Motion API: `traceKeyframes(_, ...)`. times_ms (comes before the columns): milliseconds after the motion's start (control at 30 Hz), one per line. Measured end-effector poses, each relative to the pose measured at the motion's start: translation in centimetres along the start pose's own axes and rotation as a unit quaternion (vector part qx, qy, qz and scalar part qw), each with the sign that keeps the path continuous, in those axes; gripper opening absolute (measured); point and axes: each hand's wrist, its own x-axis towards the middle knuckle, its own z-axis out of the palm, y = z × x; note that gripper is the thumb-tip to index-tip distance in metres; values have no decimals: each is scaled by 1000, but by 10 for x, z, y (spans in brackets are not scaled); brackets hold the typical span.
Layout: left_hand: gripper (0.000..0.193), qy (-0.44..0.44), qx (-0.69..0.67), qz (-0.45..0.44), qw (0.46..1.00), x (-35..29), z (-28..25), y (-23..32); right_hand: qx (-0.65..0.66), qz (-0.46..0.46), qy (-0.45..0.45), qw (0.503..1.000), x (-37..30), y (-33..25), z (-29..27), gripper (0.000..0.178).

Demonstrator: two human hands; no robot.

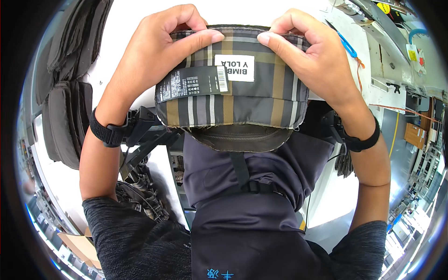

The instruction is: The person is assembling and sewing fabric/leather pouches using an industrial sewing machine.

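Observation:
A plaid fabric bag piece (266, 102) in grey, olive and white stripes hangs in front of me, its raw seam edges showing. My left hand (161, 46) pinches its far edge left of the middle, thumb on top and fingers curled behind. On the right part of the same edge, my right hand (315, 53) has a similar pinch. Sewn to the plaid are a white label (245, 74) and a black care tag (196, 85). Below the plaid, a dark flap with a zipper (242, 136) bulges toward me. Fingertips behind the edge are hidden.
Dark bag pieces (65, 121) are piled along the left of the white table (123, 23). At the right lie blue-handled snips (346, 45) with an orange cord, near metal machine parts (373, 23). Plaid pieces (144, 193) hang below the table on the left.

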Motion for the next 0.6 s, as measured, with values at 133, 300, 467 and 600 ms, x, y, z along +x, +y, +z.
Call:
traceKeyframes(133,22,-17,-28,-24,999,2,-1,-4,-15,-29,-6,999,2,1,-2,19)
traceKeyframes(300,22,-21,-25,-23,999,4,-1,-5,-8,-11,-19,1000,3,-2,-4,18)
traceKeyframes(467,20,-14,-50,-17,998,3,1,-6,-16,-16,-18,1000,2,-3,-5,18)
traceKeyframes(600,20,-11,-143,22,989,8,9,-10,16,28,-12,999,-3,-2,-2,16)
